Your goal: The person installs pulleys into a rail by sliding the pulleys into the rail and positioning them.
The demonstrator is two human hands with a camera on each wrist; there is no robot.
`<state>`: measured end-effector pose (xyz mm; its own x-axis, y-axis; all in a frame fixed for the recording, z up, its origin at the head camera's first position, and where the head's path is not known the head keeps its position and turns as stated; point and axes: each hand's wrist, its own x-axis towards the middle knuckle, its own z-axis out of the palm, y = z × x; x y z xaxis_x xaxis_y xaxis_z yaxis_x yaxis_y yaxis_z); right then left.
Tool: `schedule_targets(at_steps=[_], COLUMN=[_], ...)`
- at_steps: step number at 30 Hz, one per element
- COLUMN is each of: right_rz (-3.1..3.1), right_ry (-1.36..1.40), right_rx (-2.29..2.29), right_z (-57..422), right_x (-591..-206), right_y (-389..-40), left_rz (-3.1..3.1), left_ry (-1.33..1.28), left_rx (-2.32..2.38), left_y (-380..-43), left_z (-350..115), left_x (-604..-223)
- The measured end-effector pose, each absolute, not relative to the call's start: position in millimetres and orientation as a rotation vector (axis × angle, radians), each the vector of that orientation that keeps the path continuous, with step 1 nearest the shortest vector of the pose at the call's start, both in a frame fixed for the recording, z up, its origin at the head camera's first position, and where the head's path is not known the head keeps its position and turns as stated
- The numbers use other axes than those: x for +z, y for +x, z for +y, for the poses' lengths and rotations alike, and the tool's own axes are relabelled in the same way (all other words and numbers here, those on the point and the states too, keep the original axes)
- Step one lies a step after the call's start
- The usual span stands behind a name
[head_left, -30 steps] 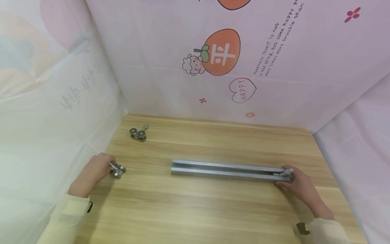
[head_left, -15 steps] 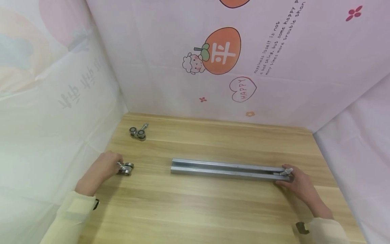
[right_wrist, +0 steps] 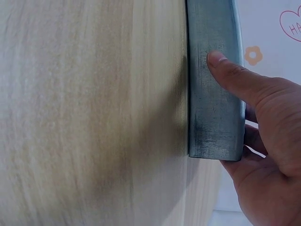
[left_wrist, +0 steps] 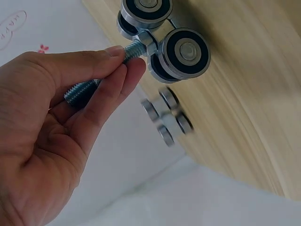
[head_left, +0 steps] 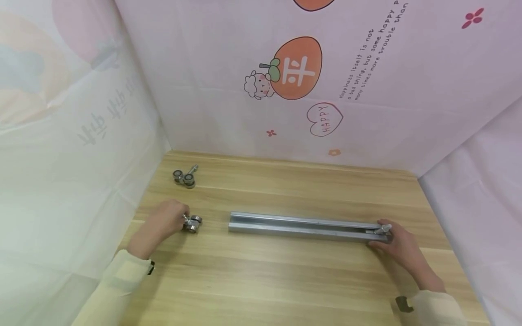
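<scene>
My left hand [head_left: 163, 222] pinches the threaded bolt of a roller trolley [left_wrist: 188, 52] between thumb and fingers; its wheels point toward the rail, a short gap from the rail's left end. The steel C-channel rail [head_left: 285, 226] lies slot-up on the table. At the rail's right end, my right hand [head_left: 401, 246] grips it, with the thumb on the near side wall [right_wrist: 214, 113] and fingers round the far side and end. A bolt [head_left: 383, 229] sticks up from the slot there; what carries it inside is hidden.
Another roller trolley [head_left: 184, 178] lies at the table's back left corner, its bolt slanting up. Cloth walls stand at the back, the left [head_left: 81, 190] and the right [head_left: 477, 199] of the wooden table [head_left: 261, 280].
My left hand has carried the roller trolley rightward, from near the left cloth wall toward the rail's left end. The right hand and the rail have stayed put.
</scene>
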<state>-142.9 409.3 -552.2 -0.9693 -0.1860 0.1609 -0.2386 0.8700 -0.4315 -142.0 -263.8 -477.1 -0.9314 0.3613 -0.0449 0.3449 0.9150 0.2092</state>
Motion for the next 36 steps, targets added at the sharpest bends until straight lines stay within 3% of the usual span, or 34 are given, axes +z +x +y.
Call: schedule_targets(at_steps=[36], right_rz=[-2.923], right_ry=[0.322], right_rx=[0.732], right_z=[410], right_x=[-554], right_y=[-144], left_rz=[2.964], left_ry=[0.724], left_rx=[0.316], left_y=[-165], left_z=[-186], left_x=[-481])
